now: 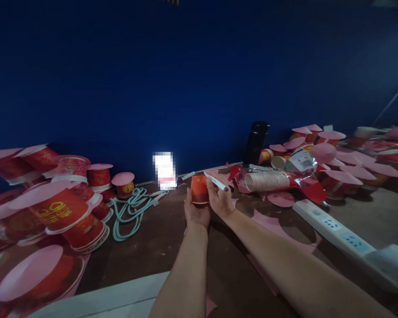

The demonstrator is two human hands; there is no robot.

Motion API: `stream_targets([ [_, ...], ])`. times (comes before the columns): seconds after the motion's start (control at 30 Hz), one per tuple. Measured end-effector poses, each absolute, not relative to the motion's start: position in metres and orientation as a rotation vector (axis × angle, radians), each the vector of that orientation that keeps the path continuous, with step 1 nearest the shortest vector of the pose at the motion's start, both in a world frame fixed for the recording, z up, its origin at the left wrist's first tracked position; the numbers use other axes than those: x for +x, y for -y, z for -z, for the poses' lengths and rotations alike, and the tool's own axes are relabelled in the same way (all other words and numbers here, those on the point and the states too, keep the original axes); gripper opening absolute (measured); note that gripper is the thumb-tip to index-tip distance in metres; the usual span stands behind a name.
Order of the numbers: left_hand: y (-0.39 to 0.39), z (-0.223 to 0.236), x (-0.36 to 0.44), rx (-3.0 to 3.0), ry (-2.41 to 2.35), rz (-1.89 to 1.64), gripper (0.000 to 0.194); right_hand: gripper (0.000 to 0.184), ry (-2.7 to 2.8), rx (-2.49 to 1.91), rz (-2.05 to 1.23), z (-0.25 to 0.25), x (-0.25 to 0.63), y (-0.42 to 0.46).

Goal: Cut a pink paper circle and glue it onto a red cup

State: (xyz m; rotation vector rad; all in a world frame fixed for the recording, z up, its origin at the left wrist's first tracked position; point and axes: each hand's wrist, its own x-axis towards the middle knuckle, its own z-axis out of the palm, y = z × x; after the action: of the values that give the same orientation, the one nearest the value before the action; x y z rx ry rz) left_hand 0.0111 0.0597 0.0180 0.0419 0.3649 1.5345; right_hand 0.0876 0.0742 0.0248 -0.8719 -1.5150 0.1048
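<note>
Over the brown table point(146, 251), my left hand point(197, 214) is wrapped round a small red-orange paper cup point(199, 189), held with its pale rim downward. My right hand point(221, 202) is beside it, closed on a white marker pen point(218, 181) with a dark end. The pen slants across the fingers, and its other end points to the cup's upper edge. Right-hand fingers also rest against the cup's right side. Part of the cup is hidden by my fingers.
Red paper cups with pink paper discs point(123, 179) crowd the left; more stand at the right. A teal cable point(126, 227), a glowing blurred screen point(164, 171), a stack of nested cups point(267, 181), a black flask point(257, 143) and a power strip point(331, 224) surround my hands.
</note>
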Motion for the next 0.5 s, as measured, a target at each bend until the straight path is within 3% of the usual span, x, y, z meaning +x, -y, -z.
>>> stream_targets([
  [0.5,-0.061,-0.011,0.012,0.093,-0.458,-1.568,0.029,0.024,1.646,-0.903,-0.061,-0.035,0.082,-0.062],
])
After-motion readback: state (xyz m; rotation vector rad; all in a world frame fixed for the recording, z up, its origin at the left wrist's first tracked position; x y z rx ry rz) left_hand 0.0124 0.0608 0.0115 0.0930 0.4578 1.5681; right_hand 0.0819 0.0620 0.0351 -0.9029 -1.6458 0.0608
